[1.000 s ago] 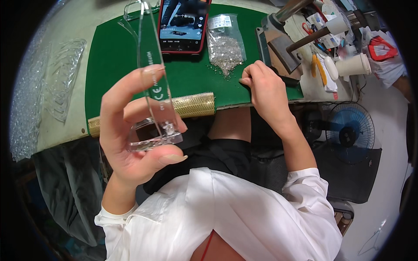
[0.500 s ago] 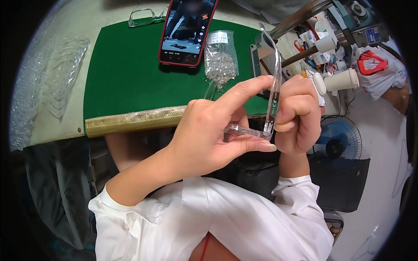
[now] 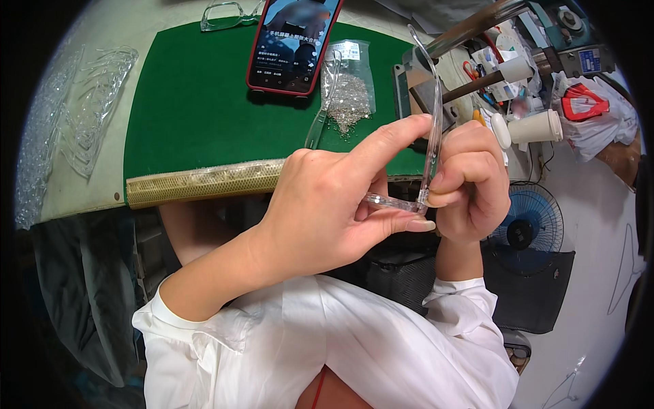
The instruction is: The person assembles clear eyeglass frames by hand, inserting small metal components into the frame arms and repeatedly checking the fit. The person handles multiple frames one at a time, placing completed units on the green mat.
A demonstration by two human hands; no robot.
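Observation:
A clear plastic eyeglasses frame [image 3: 436,102] is held up in front of the table's edge. My left hand [image 3: 317,198] is closed round its front, thumb below and index finger stretched against the upright temple arm. The other temple rises behind that hand, over the green mat. My right hand [image 3: 475,180] is closed, its fingers curled and thumb tip pressed beside the hinge corner. Whatever its fingers pinch there is hidden. Beyond the hands, a small plastic bag [image 3: 351,82] lies on the mat, with many tiny metal pieces in and spilling from it.
A red-cased phone [image 3: 289,48] stands on the green mat [image 3: 197,102], which has a gold mesh strip along its front edge. More clear frames [image 3: 228,17] lie behind; clear plastic pieces [image 3: 99,116] lie left. At right are a metal bench machine [image 3: 565,34], white cup [image 3: 535,127] and blue fan [image 3: 524,228].
The eyeglasses have turned slightly, and the temple behind my left hand shows more. My right hand has shifted slightly to the right. The phone's screen picture has changed.

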